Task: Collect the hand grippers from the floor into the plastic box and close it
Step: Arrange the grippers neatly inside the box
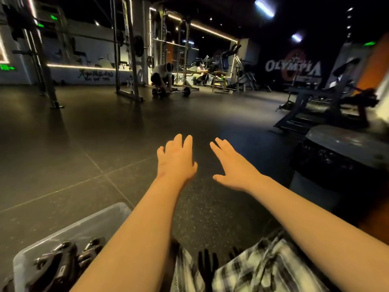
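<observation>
A translucent plastic box [88,223] stands on the floor at the lower left, under my left forearm. Inside it lie black hand grippers [63,260] with metal springs. My left hand [176,159] and my right hand [233,167] are both stretched out in front of me above the dark floor, palms down, fingers spread, holding nothing. Two more black grip handles [207,264] show between my knees at the bottom. I cannot see a lid.
A dark rubber-tile gym floor [105,144] stretches ahead. A black padded block [341,152] sits at my right. A weight bench [328,106] and racks [126,60] stand further off. A person [163,76] crouches by a barbell at the back.
</observation>
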